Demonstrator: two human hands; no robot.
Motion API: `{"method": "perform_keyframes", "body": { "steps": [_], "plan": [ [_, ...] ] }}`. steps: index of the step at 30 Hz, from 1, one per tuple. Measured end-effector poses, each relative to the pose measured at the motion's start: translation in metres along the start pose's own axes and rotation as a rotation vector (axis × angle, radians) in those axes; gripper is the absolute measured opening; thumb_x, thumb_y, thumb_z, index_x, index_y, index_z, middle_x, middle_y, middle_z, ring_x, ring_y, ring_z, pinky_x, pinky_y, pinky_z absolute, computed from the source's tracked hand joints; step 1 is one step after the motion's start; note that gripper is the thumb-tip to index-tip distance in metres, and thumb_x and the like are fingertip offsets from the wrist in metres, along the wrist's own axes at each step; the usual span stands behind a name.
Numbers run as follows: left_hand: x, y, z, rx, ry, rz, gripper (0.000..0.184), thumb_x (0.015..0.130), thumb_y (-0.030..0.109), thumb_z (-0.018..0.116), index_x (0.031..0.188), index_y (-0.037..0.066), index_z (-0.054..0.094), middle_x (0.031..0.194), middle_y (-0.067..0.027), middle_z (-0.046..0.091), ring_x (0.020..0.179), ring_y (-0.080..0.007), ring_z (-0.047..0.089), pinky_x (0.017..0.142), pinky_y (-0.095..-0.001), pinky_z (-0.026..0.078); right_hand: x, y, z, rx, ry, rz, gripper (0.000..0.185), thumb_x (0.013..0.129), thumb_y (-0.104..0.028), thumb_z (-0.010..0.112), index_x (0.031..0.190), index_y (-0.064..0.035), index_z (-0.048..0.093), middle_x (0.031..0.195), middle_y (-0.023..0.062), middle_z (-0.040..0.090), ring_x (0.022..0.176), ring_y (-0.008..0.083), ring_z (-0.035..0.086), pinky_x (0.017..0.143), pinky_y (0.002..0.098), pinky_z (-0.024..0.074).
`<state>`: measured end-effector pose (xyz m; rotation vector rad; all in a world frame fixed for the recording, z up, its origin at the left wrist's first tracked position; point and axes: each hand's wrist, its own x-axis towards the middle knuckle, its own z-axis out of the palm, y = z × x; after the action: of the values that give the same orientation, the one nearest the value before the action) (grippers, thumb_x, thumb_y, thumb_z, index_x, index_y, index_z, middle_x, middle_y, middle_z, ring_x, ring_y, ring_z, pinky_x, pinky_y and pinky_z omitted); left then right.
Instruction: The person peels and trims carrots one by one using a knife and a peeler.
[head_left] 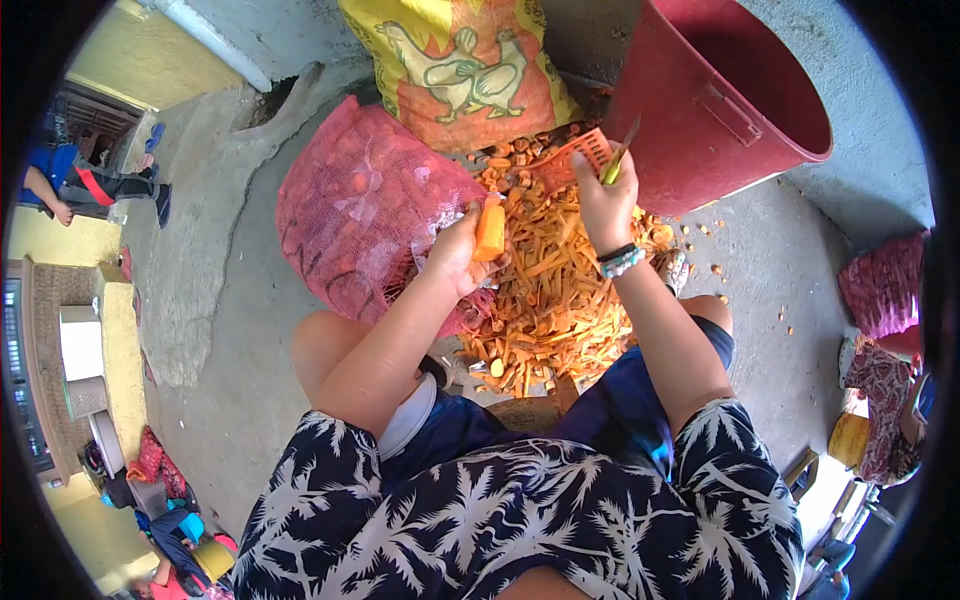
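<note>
My left hand [462,252] is closed around a peeled carrot [490,232], held upright above the edge of a heap of orange peelings [555,300]. In my right hand [606,205] is a knife [613,166] with a yellow-green handle, its thin blade pointing up and away from me. An orange plastic basket [568,165] with a slotted side lies just beyond that hand, partly hidden by it; I cannot tell whether they touch. Left of my left hand bulges a red mesh sack [345,205] filled with orange roots.
A tall red bin [690,120] stands at the back right. Behind the heap is a yellow-and-orange sack [455,75] printed with chickens. Scraps dot the concrete floor [770,270] on the right. People sit or stand at both sides, including a person [100,185] at far left.
</note>
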<state>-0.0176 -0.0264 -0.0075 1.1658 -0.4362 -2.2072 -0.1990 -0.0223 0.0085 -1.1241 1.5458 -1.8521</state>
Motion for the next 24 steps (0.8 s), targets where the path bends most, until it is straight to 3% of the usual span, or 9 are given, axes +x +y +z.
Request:
{"method": "perform_keyframes", "body": {
  "steps": [3, 6, 9, 11, 15, 17, 18, 20, 24],
  "plan": [
    [0.005, -0.002, -0.003, -0.08, 0.092, 0.012, 0.031, 0.092, 0.037, 0.041, 0.097, 0.008, 0.052, 0.072, -0.0033, 0.053, 0.055, -0.016, 0.053, 0.043, -0.0299, 0.044, -0.02, -0.026, 0.002, 0.016, -0.123, 0.045, 0.021, 0.08, -0.004, 0.062, 0.097, 0.0018, 0.051, 0.082, 0.0047, 0.06, 0.066, 0.0085, 0.053, 0.058, 0.0237, 0.0439],
    [-0.002, 0.001, 0.0, 0.1, 0.096, -0.005, 0.03, 0.091, 0.037, 0.043, 0.093, 0.008, 0.052, 0.073, -0.0041, 0.054, 0.056, -0.0163, 0.055, 0.044, -0.0302, 0.047, -0.022, -0.025, -0.001, -0.059, -0.266, -0.15, 0.025, 0.08, -0.005, 0.062, 0.101, 0.0021, 0.051, 0.083, 0.0062, 0.06, 0.072, 0.0112, 0.056, 0.061, 0.0258, 0.0459],
    [0.001, 0.002, -0.006, 0.211, -0.007, -0.086, 0.035, 0.092, 0.041, 0.041, 0.097, 0.008, 0.051, 0.074, -0.0058, 0.055, 0.057, -0.0178, 0.055, 0.044, -0.0312, 0.047, -0.004, -0.008, -0.005, -0.173, -0.129, -0.132, 0.023, 0.08, -0.006, 0.062, 0.099, 0.0015, 0.052, 0.082, 0.0073, 0.061, 0.073, 0.0119, 0.057, 0.062, 0.0272, 0.0466],
    [-0.003, 0.005, -0.001, 0.104, 0.009, -0.172, 0.04, 0.092, 0.044, 0.037, 0.101, 0.007, 0.05, 0.075, -0.0072, 0.055, 0.057, -0.0189, 0.055, 0.045, -0.0315, 0.046, 0.008, 0.002, -0.009, -0.118, -0.025, -0.101, 0.021, 0.08, -0.006, 0.061, 0.097, 0.0014, 0.052, 0.079, 0.0068, 0.061, 0.069, 0.0104, 0.055, 0.06, 0.0267, 0.0461],
    [-0.007, 0.003, 0.0, -0.027, 0.047, -0.104, 0.043, 0.093, 0.046, 0.033, 0.105, 0.007, 0.049, 0.078, -0.0077, 0.055, 0.064, -0.019, 0.056, 0.048, -0.0314, 0.046, 0.004, -0.002, -0.008, -0.046, -0.035, -0.057, 0.02, 0.08, -0.006, 0.061, 0.095, 0.0018, 0.052, 0.079, 0.0057, 0.06, 0.067, 0.01, 0.054, 0.059, 0.0254, 0.0454],
    [0.017, -0.009, -0.025, -0.068, -0.013, 0.017, 0.044, 0.095, 0.041, 0.026, 0.112, 0.006, 0.046, 0.103, -0.0103, 0.054, 0.092, -0.0221, 0.056, 0.078, -0.0364, 0.05, -0.01, -0.021, -0.003, -0.051, -0.083, -0.019, 0.019, 0.08, -0.005, 0.061, 0.095, 0.0021, 0.051, 0.078, 0.0046, 0.059, 0.065, 0.0094, 0.052, 0.055, 0.0236, 0.0431],
    [0.016, -0.01, -0.021, -0.068, -0.013, 0.016, 0.044, 0.095, 0.041, 0.026, 0.112, 0.006, 0.046, 0.103, -0.0103, 0.054, 0.092, -0.0221, 0.056, 0.078, -0.0364, 0.05, -0.017, -0.024, 0.0, -0.017, -0.105, 0.022, 0.019, 0.08, -0.005, 0.061, 0.094, 0.0022, 0.051, 0.077, 0.0048, 0.058, 0.064, 0.0092, 0.051, 0.054, 0.0232, 0.0423],
    [0.016, -0.014, -0.013, -0.048, 0.071, 0.125, 0.047, 0.094, 0.047, 0.026, 0.109, 0.009, 0.049, 0.089, -0.0059, 0.056, 0.076, -0.0169, 0.054, 0.063, -0.0328, 0.047, -0.029, -0.024, 0.004, -0.026, -0.12, 0.086, 0.021, 0.079, -0.004, 0.061, 0.094, 0.0036, 0.051, 0.076, 0.0069, 0.059, 0.064, 0.0106, 0.053, 0.055, 0.0242, 0.0427],
    [0.007, -0.012, 0.007, -0.062, 0.185, 0.152, 0.048, 0.094, 0.048, 0.023, 0.108, 0.009, 0.049, 0.089, -0.0054, 0.056, 0.073, -0.0161, 0.054, 0.064, -0.0318, 0.045, -0.042, -0.021, 0.01, -0.144, -0.091, 0.006, 0.028, 0.076, -0.007, 0.063, 0.098, 0.0056, 0.051, 0.079, 0.0119, 0.061, 0.068, 0.0155, 0.058, 0.062, 0.0281, 0.0461]
  ]
}}
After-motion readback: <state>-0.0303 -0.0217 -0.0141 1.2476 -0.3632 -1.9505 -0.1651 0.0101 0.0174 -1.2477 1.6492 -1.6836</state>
